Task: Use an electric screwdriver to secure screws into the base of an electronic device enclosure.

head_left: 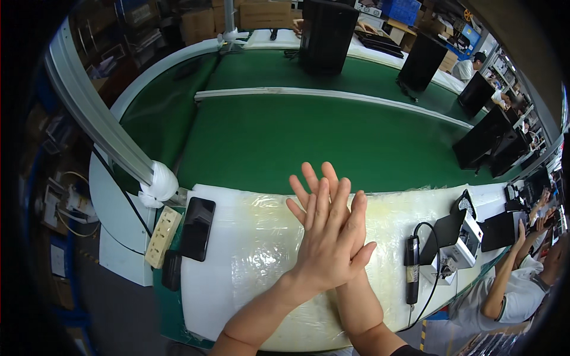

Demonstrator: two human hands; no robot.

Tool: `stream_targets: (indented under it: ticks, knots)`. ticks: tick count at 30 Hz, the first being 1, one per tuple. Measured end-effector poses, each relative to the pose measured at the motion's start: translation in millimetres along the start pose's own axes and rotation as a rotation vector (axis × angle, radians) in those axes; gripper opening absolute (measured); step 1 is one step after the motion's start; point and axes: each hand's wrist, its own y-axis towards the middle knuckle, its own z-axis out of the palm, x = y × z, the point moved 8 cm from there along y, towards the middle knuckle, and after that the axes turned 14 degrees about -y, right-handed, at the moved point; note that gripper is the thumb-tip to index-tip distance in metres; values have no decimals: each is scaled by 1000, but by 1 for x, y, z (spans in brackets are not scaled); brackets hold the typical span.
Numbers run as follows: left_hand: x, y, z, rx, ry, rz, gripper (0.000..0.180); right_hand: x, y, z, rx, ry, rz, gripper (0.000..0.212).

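Observation:
Over the plastic-wrapped white work surface [255, 249], my hands lie one across the other. My left hand [323, 252] is on top with its back showing and its fingers stretched forward. Beneath it is my right hand [309, 176], mostly hidden, its spread fingertips showing past the left hand's fingers. Neither hand shows anything held. A black electric screwdriver [412, 270] with a cable stands to the right of them, next to a black-and-silver device [454, 237]. Left of the hands lies a black phone [198, 228].
A cream power strip [162, 237] and a small black object [171, 270] lie by the phone. Beyond runs a green conveyor [297, 136] with a metal rail [285, 91] and tall black boxes [328, 38]. A metal post [101, 107] rises at left; a co-worker [510, 291] is at right.

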Motion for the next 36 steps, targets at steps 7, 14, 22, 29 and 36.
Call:
stream_targets:
  ticks: [7, 14, 22, 29, 36]
  knots:
    - [-4, -4, 14, 73, 176, -3, 69, 16, -1, 9, 105, 66, -111, 73]
    - [-15, -5, 19, 99, 232, 37, 67, 26, -4, 9, 126, 64, -177, 75]
    - [-21, -4, 12, 30, -31, 69, 63, 38, -7, 6, 76, 20, -235, 77]
    - [-20, -2, -27, -97, -158, 140, 35, 51, -13, -9, -34, -399, -301, 66]
    - [-9, 0, -68, -215, -355, 126, 58, 76, -40, 8, -190, -1178, -726, 52]
